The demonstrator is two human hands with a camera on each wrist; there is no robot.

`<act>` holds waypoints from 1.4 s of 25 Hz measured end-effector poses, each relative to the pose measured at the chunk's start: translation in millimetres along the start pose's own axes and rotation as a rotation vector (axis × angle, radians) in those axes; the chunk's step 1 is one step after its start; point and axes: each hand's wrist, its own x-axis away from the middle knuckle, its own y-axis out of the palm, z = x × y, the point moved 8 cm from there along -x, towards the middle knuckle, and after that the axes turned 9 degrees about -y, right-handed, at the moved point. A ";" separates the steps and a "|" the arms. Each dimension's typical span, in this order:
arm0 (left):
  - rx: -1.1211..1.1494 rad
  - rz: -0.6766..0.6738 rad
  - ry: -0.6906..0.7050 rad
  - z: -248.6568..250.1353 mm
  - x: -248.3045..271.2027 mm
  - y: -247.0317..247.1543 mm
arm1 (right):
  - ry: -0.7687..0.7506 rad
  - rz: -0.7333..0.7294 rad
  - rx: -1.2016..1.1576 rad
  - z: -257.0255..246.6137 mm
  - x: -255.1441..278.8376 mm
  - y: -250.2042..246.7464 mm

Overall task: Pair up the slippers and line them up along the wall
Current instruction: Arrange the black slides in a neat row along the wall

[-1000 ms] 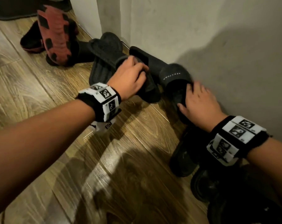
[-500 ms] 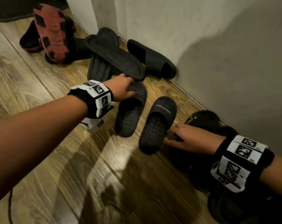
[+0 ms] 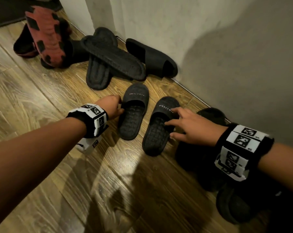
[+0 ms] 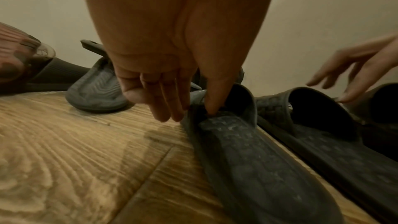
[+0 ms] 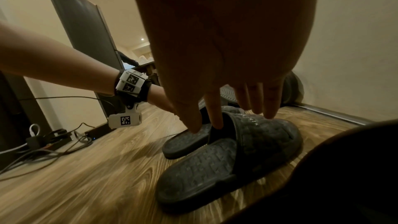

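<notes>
Both textured black rubber slides now lie side by side at the centre of the head view, the left-hand slide (image 3: 134,113) having come down beside the right-hand slide (image 3: 161,126) since half a second ago, toes pointing at the grey plaster wall (image 3: 209,39) but apart from it. The left hand (image 3: 111,106) pinches the left-hand slide's strap edge, thumb inside, fingers outside. The right hand (image 3: 191,128) is spread with straight fingers, gripping nothing, fingertips touching the right-hand slide's strap and footbed. Toward the upper middle, two ribbed black slippers (image 3: 108,59) lie crossed, a smooth black slide (image 3: 152,59) against the wall beside them. A red-soled slipper (image 3: 45,36) sits upper left on the wood-plank floor (image 3: 41,98).
</notes>
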 end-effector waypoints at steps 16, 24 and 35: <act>0.102 -0.137 0.116 85.3 -10.1 30.0 | 0.115 -0.048 0.216 12.4 -1.3 6.7; 0.231 -0.014 0.048 64.2 -22.8 15.9 | 0.135 0.071 0.043 19.7 -11.8 -4.6; 0.489 0.103 0.020 59.8 -72.4 -45.8 | 0.141 -0.049 0.104 14.9 -18.2 14.4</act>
